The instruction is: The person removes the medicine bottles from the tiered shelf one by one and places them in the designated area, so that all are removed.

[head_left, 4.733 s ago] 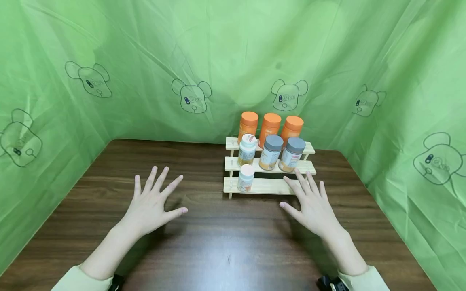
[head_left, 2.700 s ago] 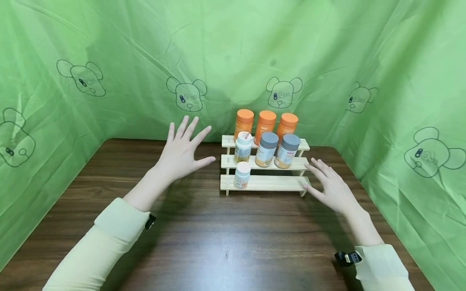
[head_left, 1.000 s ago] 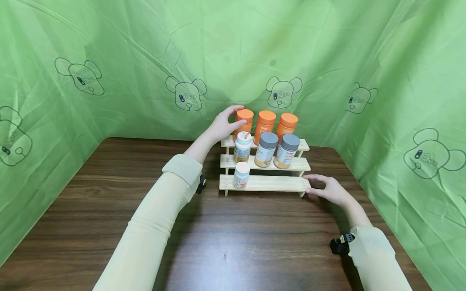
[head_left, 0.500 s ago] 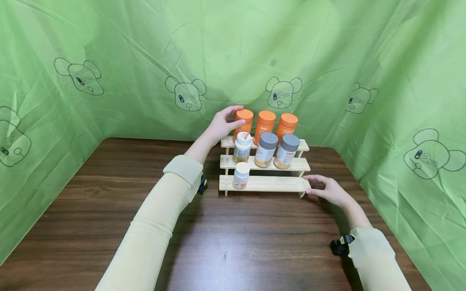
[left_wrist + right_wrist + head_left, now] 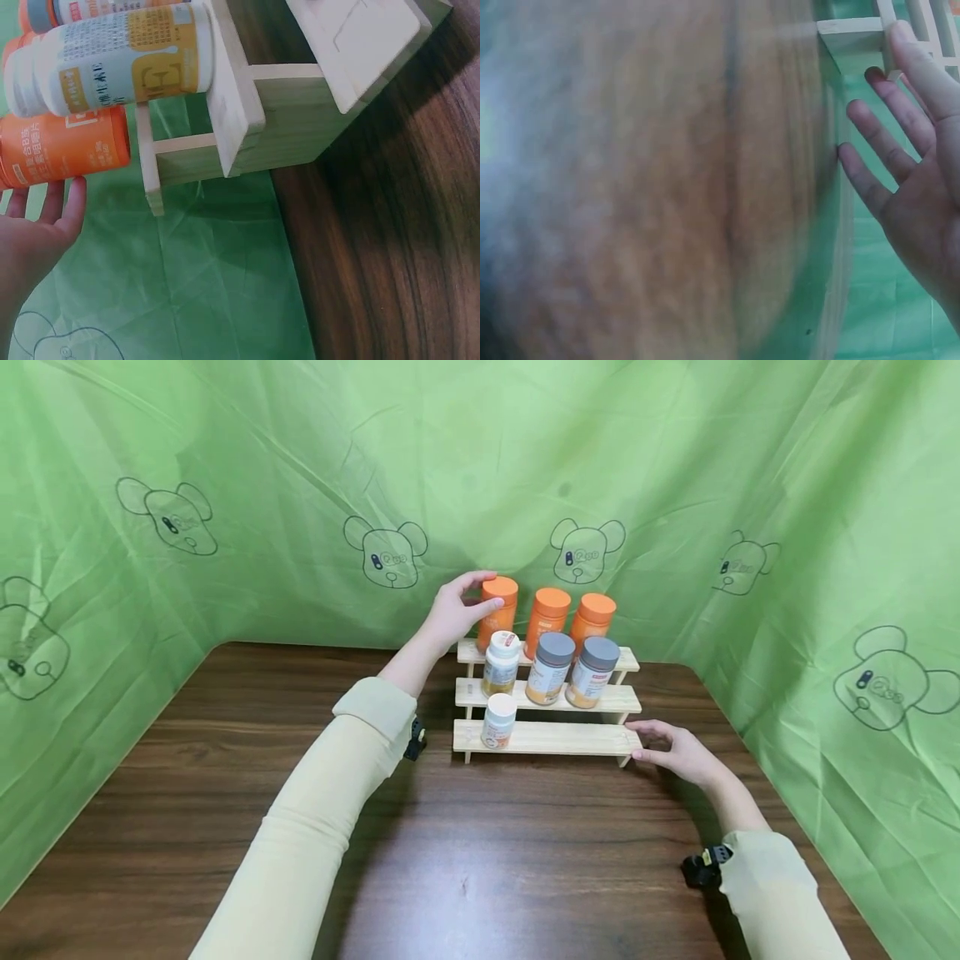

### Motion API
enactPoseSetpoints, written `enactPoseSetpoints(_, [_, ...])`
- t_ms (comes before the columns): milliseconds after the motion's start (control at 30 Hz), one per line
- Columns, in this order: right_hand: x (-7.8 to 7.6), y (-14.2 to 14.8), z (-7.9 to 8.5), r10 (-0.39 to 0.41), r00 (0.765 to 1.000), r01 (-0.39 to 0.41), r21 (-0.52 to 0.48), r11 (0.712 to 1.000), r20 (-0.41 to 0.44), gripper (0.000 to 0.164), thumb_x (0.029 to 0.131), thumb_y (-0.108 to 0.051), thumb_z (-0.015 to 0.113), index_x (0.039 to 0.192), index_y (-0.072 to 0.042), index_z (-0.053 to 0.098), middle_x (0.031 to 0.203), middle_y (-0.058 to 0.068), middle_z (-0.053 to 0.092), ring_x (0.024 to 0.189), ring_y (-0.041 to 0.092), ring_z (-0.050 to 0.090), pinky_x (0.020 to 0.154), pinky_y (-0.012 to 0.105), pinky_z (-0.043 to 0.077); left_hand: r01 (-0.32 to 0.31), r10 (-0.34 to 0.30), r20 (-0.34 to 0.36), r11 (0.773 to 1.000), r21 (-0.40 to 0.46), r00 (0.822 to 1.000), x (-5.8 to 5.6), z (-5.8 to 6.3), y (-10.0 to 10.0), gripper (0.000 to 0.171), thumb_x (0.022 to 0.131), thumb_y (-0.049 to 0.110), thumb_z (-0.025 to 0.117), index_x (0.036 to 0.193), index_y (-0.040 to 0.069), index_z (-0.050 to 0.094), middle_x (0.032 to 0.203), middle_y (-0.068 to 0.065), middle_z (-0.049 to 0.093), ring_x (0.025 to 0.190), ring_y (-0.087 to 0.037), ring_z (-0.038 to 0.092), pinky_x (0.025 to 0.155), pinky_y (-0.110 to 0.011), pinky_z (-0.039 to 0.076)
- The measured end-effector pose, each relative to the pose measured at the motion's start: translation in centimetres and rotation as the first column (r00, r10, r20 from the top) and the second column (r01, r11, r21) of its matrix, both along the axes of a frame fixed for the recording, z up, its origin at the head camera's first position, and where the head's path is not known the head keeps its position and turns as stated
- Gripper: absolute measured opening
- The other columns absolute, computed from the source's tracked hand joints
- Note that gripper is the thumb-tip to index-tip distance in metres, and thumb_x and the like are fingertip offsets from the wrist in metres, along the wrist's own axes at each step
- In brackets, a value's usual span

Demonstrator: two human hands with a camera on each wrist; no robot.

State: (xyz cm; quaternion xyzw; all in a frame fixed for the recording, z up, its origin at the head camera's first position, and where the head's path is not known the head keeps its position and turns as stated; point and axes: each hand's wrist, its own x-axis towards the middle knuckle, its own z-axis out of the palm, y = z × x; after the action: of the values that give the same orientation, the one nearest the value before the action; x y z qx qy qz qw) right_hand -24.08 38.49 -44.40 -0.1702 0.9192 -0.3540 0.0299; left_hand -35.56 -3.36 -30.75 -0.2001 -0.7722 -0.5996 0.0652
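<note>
My left hand (image 5: 452, 614) grips the leftmost orange bottle (image 5: 498, 614) near its lid, thumb in front and fingers behind. In the left wrist view a small gap shows between the base of that orange bottle (image 5: 67, 148) and the top shelf board (image 5: 148, 161). At the other end, my right hand (image 5: 681, 753) holds the right end of the lowest step of the wooden three-tier rack (image 5: 570, 739). Thumb and index finger of the right hand (image 5: 922, 150) pinch that board's end in the right wrist view, while the other fingers are spread.
Two more orange bottles (image 5: 548, 620) stand on the top tier. On the middle tier are a white bottle (image 5: 501, 664) and two grey-lidded jars (image 5: 550, 670). A small white bottle (image 5: 498, 722) stands at the left of the bottom tier. Green cloth (image 5: 480, 460) surrounds the brown table (image 5: 450, 843).
Both hands have reached to the rack from above the table, the left to the orange bottle, the right to the rack's end. Since half a second ago the orange bottle has risen slightly.
</note>
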Motion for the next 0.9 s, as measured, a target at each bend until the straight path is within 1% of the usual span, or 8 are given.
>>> enactPoseSetpoints(67, [-0.1, 0.0, 0.1, 0.007, 1.0, -0.007, -0.013, 1.0, 0.014, 0.05, 0.086, -0.018, 0.07, 0.131, -0.004, 0.053, 0.112, 0.015, 0.065, 0.101, 0.015, 0.059, 0.086, 0.038, 0.047, -0.015, 0.015, 0.014, 1.0, 0.006, 1.0, 0.2, 0.3, -0.2, 0.05, 0.086, 0.027, 0.07, 0.133, 0.019, 0.054, 0.128, -0.001, 0.055, 0.118, -0.021, 0.052, 0.098, -0.031, 0.045])
enactPoseSetpoints(133, [-0.1, 0.0, 0.2, 0.01, 1.0, -0.01, -0.019, 1.0, 0.026, 0.05, 0.086, -0.018, 0.07, 0.131, -0.003, 0.053, 0.111, 0.015, 0.065, 0.1, 0.013, 0.059, 0.086, 0.037, 0.047, -0.03, 0.03, 0.03, 1.0, 0.008, 0.999, 0.4, 0.7, -0.4, 0.05, 0.086, 0.027, 0.07, 0.133, 0.02, 0.054, 0.128, -0.001, 0.055, 0.116, -0.022, 0.054, 0.095, -0.032, 0.047])
enactPoseSetpoints(200, [-0.1, 0.0, 0.3, 0.007, 0.999, -0.007, -0.016, 1.0, 0.032, 0.05, 0.086, -0.02, 0.071, 0.131, -0.005, 0.053, 0.11, 0.014, 0.065, 0.1, 0.011, 0.058, 0.086, 0.038, 0.046, -0.04, 0.04, 0.038, 0.999, 0.01, 0.998, 0.6, 1.0, -0.6, 0.05, 0.086, 0.027, 0.071, 0.132, 0.022, 0.054, 0.127, -0.001, 0.055, 0.113, -0.023, 0.056, 0.093, -0.032, 0.049])
enactPoseSetpoints(300, [0.0, -0.1, 0.3, 0.0, 0.999, 0.001, -0.016, 1.0, 0.037, 0.051, 0.085, -0.024, 0.071, 0.132, -0.01, 0.054, 0.11, 0.01, 0.066, 0.101, 0.012, 0.058, 0.087, 0.039, 0.046, -0.045, 0.045, 0.033, 0.999, 0.019, 0.998, 0.9, 1.4, -0.9, 0.049, 0.085, 0.027, 0.071, 0.131, 0.021, 0.055, 0.126, -0.001, 0.056, 0.111, -0.024, 0.057, 0.091, -0.033, 0.05])
enactPoseSetpoints(400, [0.1, -0.3, 0.4, 0.0, 0.999, 0.001, -0.025, 1.0, 0.036, 0.052, 0.085, -0.025, 0.071, 0.132, -0.011, 0.054, 0.11, 0.01, 0.066, 0.101, 0.014, 0.058, 0.088, 0.039, 0.046, -0.047, 0.046, 0.029, 0.999, 0.023, 0.999, 1.1, 1.7, -1.3, 0.049, 0.085, 0.027, 0.071, 0.131, 0.021, 0.055, 0.126, -0.002, 0.056, 0.111, -0.024, 0.058, 0.092, -0.034, 0.05])
enactPoseSetpoints(533, [0.2, -0.3, 0.5, -0.005, 0.999, 0.006, -0.025, 1.0, 0.042, 0.052, 0.085, -0.026, 0.071, 0.132, -0.011, 0.054, 0.11, 0.01, 0.066, 0.101, 0.015, 0.059, 0.087, 0.036, 0.046, -0.049, 0.048, 0.033, 0.999, 0.02, 0.998, 1.4, 2.1, -1.9, 0.051, 0.085, 0.025, 0.071, 0.132, 0.019, 0.054, 0.126, -0.002, 0.055, 0.11, -0.025, 0.058, 0.092, -0.035, 0.05])
enactPoseSetpoints(700, [0.4, -0.2, 0.4, -0.019, 0.999, 0.019, -0.007, 1.0, 0.039, 0.052, 0.085, -0.027, 0.071, 0.131, -0.012, 0.054, 0.109, 0.009, 0.066, 0.1, 0.015, 0.058, 0.087, 0.038, 0.046, -0.042, 0.042, 0.031, 0.999, 0.024, 0.999, 2.0, 2.4, -2.6, 0.051, 0.085, 0.024, 0.072, 0.132, 0.016, 0.054, 0.125, -0.003, 0.056, 0.107, -0.024, 0.059, 0.09, -0.036, 0.051])
enactPoseSetpoints(900, [0.5, -0.5, 0.5, -0.021, 0.999, 0.022, -0.022, 1.0, 0.05, 0.053, 0.085, -0.028, 0.071, 0.132, -0.012, 0.054, 0.11, 0.009, 0.066, 0.102, 0.018, 0.058, 0.089, 0.041, 0.045, -0.043, 0.043, 0.034, 0.999, -0.006, 0.998, 2.8, 2.6, -3.7, 0.052, 0.084, 0.027, 0.072, 0.132, 0.019, 0.054, 0.125, -0.001, 0.056, 0.106, -0.022, 0.059, 0.09, -0.036, 0.05])
